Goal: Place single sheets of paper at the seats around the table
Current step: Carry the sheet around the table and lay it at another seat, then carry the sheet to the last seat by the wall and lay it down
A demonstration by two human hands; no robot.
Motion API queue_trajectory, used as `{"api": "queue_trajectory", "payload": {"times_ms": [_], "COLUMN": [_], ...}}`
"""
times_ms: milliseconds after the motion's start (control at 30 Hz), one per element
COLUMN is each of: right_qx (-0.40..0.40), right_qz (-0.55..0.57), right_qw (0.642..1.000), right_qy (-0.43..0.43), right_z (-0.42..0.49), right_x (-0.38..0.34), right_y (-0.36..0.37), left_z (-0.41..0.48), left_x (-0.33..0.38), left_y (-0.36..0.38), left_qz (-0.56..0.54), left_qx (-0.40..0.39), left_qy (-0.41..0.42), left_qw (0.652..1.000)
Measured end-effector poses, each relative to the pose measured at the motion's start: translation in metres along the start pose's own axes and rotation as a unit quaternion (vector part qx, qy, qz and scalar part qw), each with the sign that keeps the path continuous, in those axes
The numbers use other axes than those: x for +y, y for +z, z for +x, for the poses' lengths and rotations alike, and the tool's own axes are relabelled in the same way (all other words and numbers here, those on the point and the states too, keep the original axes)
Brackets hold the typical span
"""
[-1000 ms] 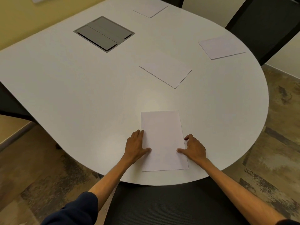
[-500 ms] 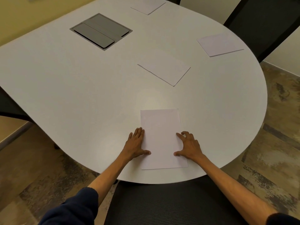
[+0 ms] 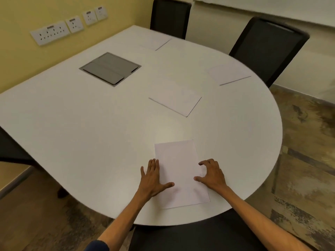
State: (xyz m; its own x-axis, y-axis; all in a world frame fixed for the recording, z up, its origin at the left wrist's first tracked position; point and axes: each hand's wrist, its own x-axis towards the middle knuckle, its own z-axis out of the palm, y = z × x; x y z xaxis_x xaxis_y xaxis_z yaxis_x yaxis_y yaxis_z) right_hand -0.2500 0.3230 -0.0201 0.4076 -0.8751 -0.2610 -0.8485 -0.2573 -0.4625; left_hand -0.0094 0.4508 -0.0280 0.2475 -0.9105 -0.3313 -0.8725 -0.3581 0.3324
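A white sheet of paper [image 3: 179,171] lies flat near the front edge of the white table [image 3: 90,142]. My left hand [image 3: 152,178] rests flat at its left edge, thumb on the sheet. My right hand [image 3: 212,174] presses its right edge with spread, bent fingers. A second sheet [image 3: 176,101] lies near the table's middle. A third sheet [image 3: 227,74] lies at the right rim before a black chair [image 3: 268,49]. A fourth sheet [image 3: 155,41] lies at the far edge before another black chair [image 3: 169,17].
A grey cable hatch [image 3: 110,68] is set into the table at the back left. Wall sockets [image 3: 68,27] line the yellow wall. A black chair seat [image 3: 199,236] sits right below me, and a dark chair part [image 3: 10,151] shows at the left edge.
The view has tilted up, so the far chairs and wall sockets are now visible. My right hand slid a little further onto the sheet; the sheet stays in place.
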Motion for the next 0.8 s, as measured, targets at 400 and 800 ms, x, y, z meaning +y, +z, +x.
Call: {"api": "queue_trajectory", "payload": {"times_ms": [400,800], "right_qx": [0.195,0.287], "right_qz": [0.158,0.221], "right_qw": [0.968,0.922], "right_qy": [-0.004,-0.132], "right_z": [-0.037,-0.06], "right_x": [-0.026,0.023], "right_y": [-0.117,-0.238], "left_z": [-0.038,-0.049], "left_x": [0.103,0.219], "left_y": [-0.091,-0.139], "left_qz": [-0.048,-0.014], "left_qx": [0.242,0.378], "left_qy": [0.064,0.087], "left_qw": [0.967,0.922]}}
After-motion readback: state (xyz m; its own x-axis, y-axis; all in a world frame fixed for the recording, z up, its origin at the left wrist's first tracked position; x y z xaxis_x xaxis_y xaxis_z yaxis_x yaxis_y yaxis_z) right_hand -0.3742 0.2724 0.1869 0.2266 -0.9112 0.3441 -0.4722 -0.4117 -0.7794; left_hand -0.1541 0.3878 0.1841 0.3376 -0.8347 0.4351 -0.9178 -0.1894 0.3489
